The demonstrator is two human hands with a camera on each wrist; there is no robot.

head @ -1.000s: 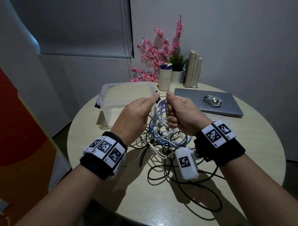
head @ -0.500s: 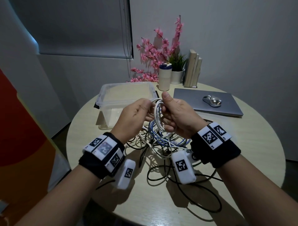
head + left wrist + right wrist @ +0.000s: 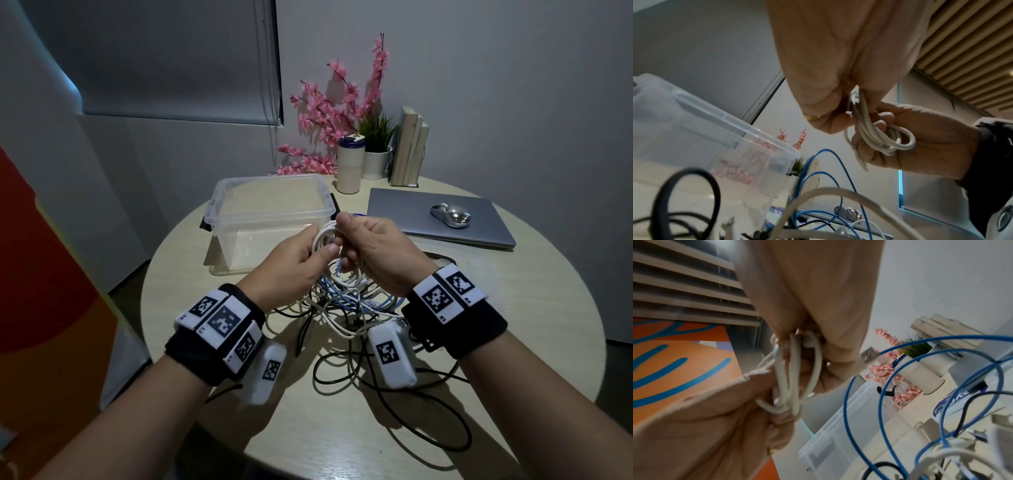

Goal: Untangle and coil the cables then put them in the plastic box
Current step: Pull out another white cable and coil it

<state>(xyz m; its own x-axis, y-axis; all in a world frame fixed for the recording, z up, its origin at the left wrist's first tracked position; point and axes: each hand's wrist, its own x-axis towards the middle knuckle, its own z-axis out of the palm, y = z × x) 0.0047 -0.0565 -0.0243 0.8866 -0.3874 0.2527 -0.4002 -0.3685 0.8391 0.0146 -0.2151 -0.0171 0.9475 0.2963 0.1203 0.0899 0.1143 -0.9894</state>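
White cable coil (image 3: 326, 240) hangs upright, gripped by both hands.

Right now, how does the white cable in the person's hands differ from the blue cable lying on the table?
The white cable is gathered into a small tight coil and held up by both the left hand and the right hand; the blue cable sprawls in wide loose loops, untouched, on the table. The white one is clear of the heap; the blue one is tangled among black and white cables. Neither is in the plastic box.
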